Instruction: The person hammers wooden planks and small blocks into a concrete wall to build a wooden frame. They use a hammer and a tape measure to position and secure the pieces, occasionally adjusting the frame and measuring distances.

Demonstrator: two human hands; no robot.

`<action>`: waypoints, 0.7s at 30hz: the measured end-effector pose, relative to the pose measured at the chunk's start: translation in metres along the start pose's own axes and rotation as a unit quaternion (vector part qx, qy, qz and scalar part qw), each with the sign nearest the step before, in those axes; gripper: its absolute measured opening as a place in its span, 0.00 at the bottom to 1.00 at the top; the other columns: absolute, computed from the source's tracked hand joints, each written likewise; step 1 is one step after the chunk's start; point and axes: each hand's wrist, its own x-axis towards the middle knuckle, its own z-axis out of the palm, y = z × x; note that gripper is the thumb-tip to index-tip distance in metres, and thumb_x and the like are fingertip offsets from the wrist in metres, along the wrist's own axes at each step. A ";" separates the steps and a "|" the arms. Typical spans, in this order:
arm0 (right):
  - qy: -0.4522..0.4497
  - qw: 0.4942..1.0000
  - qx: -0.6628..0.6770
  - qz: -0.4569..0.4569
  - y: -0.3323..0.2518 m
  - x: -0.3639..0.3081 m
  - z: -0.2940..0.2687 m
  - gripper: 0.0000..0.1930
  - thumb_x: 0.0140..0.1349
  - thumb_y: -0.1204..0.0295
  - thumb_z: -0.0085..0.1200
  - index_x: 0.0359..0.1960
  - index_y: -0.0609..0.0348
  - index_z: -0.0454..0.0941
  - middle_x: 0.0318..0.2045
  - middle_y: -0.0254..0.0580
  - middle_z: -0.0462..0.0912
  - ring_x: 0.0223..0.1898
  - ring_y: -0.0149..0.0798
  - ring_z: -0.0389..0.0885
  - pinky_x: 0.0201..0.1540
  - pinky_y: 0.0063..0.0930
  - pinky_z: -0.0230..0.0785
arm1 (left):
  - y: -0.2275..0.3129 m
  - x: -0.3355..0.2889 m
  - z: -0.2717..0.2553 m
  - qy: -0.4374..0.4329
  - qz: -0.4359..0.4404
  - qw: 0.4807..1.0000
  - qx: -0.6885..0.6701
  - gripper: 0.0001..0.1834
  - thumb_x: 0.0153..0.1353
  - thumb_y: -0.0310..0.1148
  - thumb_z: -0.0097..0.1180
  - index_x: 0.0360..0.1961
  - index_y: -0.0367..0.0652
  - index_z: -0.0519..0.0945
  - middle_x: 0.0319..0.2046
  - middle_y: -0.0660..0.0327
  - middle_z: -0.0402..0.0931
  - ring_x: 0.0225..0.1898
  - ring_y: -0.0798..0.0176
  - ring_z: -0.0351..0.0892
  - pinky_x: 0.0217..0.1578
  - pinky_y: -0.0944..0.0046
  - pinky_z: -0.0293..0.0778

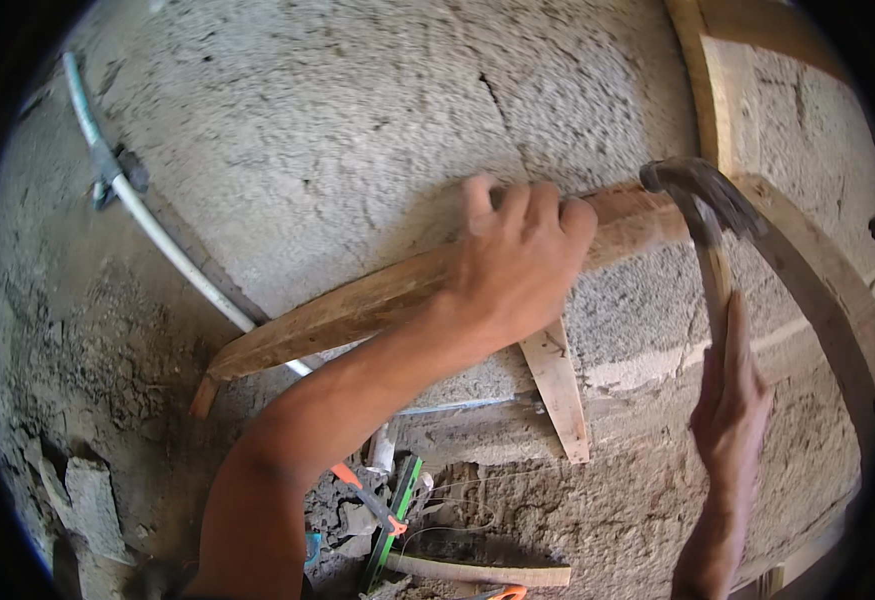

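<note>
A long wooden board (357,300) runs slantwise across a rough concrete wall, rising from lower left to upper right. My left hand (525,255) is closed on the board right of its middle, with the fingers curled over the upper edge. What lies under the palm is hidden. A claw hammer (714,255) with a dark metal head and wooden handle is gripped in my right hand (732,400). Its head is at the board's right end, beside an upright timber; whether they touch I cannot tell. Below my left hand, a short tapered wooden piece (557,385) points downward.
Timber framing (817,270) stands at the right. A pale pipe (172,245) crosses the left side, passing behind the board. Low in the middle lie a green level (395,520), an orange-and-grey tool (367,492) and a wooden strip (487,572). Broken concrete (95,505) lies at lower left.
</note>
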 end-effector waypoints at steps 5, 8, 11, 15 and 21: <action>0.068 0.989 0.123 -0.046 -0.035 -0.120 0.051 0.25 0.73 0.73 0.51 0.72 0.56 0.70 0.28 0.40 0.84 0.18 0.34 0.77 0.17 0.33 0.74 | -0.003 -0.003 -0.003 -0.013 0.022 1.000 -0.010 0.19 0.50 0.24 0.67 0.44 0.43 0.76 0.35 0.61 0.73 0.37 0.62 0.74 0.49 0.50 0.58; 0.001 0.949 0.268 0.163 -0.085 -0.187 0.092 0.26 0.74 0.69 0.53 0.70 0.67 0.67 0.28 0.42 0.83 0.22 0.37 0.81 0.23 0.35 0.75 | -0.003 -0.003 -0.004 -0.040 0.022 0.999 0.000 0.21 0.53 0.28 0.70 0.47 0.42 0.75 0.38 0.59 0.76 0.41 0.60 0.77 0.53 0.49 0.59; 0.034 0.842 0.443 0.307 -0.133 -0.203 0.126 0.27 0.78 0.66 0.50 0.71 0.71 0.62 0.27 0.44 0.81 0.22 0.34 0.80 0.26 0.30 0.73 | -0.003 -0.003 -0.002 -0.064 0.014 0.998 0.015 0.21 0.58 0.33 0.68 0.50 0.42 0.74 0.41 0.57 0.78 0.46 0.57 0.81 0.55 0.45 0.63; 0.132 0.620 0.659 0.405 -0.169 -0.185 0.161 0.33 0.79 0.64 0.48 0.77 0.66 0.50 0.26 0.42 0.78 0.19 0.31 0.75 0.23 0.26 0.70 | -0.001 -0.003 0.002 -0.023 0.010 1.000 0.004 0.20 0.59 0.36 0.65 0.50 0.40 0.76 0.42 0.51 0.81 0.47 0.49 0.83 0.56 0.42 0.65; 0.236 0.339 0.835 0.363 -0.194 -0.114 0.160 0.40 0.78 0.71 0.42 0.83 0.56 0.32 0.30 0.41 0.75 0.21 0.32 0.74 0.23 0.28 0.73 | 0.012 0.000 -0.002 -0.046 -0.055 0.996 0.053 0.28 0.53 0.42 0.71 0.50 0.36 0.77 0.42 0.44 0.82 0.46 0.38 0.83 0.52 0.42 0.74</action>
